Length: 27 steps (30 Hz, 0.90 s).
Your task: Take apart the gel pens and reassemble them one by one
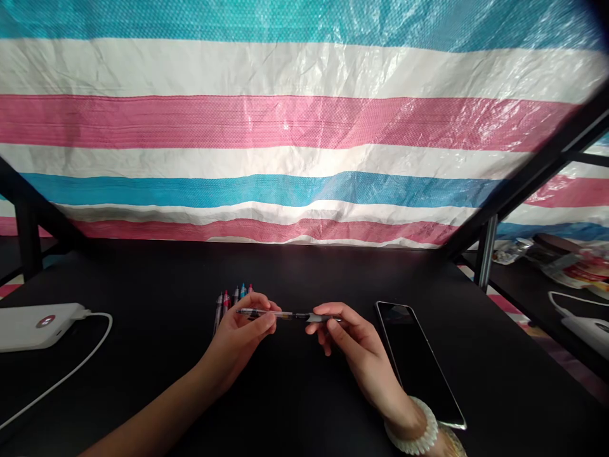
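A slim pen (284, 315) with a clear barrel and a dark end lies level between my two hands above the black table. My left hand (243, 330) pinches its left part between thumb and fingers. On the right, my right hand (353, 331) grips the grey and black end, which its fingers partly cover; whether that piece is a separate cap, I cannot tell. Several pens (226, 299) with pink, blue and dark ends lie side by side behind my left hand, which hides part of them.
A black phone (419, 358) lies beside my right wrist. At the left is a white power bank (40, 327) with a white cable (90, 357). Striped plastic sheeting (285, 120) hangs behind the black table (295, 393), between dark frame bars (518, 184).
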Motion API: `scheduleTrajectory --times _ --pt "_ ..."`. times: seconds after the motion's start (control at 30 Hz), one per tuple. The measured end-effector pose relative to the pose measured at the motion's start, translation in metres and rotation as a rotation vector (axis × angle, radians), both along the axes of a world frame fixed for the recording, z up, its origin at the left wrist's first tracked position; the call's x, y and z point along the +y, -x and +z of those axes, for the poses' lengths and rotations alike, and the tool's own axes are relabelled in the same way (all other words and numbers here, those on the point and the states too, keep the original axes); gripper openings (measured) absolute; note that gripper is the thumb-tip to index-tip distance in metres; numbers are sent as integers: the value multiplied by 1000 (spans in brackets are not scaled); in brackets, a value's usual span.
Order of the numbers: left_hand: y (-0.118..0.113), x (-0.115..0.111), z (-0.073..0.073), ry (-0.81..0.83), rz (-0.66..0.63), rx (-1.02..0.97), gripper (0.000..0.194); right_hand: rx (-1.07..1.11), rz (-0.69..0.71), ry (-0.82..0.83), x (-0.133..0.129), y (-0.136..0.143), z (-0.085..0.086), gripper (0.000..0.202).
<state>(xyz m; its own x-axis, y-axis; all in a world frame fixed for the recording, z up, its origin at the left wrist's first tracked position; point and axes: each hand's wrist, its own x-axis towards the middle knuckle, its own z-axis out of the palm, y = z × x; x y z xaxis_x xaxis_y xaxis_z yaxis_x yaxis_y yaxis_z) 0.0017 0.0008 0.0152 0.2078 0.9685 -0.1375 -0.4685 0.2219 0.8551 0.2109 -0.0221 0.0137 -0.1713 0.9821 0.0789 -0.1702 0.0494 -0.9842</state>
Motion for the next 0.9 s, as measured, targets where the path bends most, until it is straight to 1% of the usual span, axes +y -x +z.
scheduleTrajectory --times 0.1,0.23,0.47,0.63,0.9 --pt "-1 -1 -1 -12 -27 1 18 -71 -14 -37 -2 2 -1 23" --pt "-1 -1 -1 -4 -35 -9 19 -50 -17 -35 -2 4 -3 23" --pt "-1 1 -4 12 5 -31 21 -130 -30 -37 1 4 -2 24" --pt "-3 0 -5 53 -3 -47 22 -186 -50 -57 -1 5 1 20" --pt "-3 0 -7 31 4 -51 21 -181 -18 -66 -3 4 -1 17"
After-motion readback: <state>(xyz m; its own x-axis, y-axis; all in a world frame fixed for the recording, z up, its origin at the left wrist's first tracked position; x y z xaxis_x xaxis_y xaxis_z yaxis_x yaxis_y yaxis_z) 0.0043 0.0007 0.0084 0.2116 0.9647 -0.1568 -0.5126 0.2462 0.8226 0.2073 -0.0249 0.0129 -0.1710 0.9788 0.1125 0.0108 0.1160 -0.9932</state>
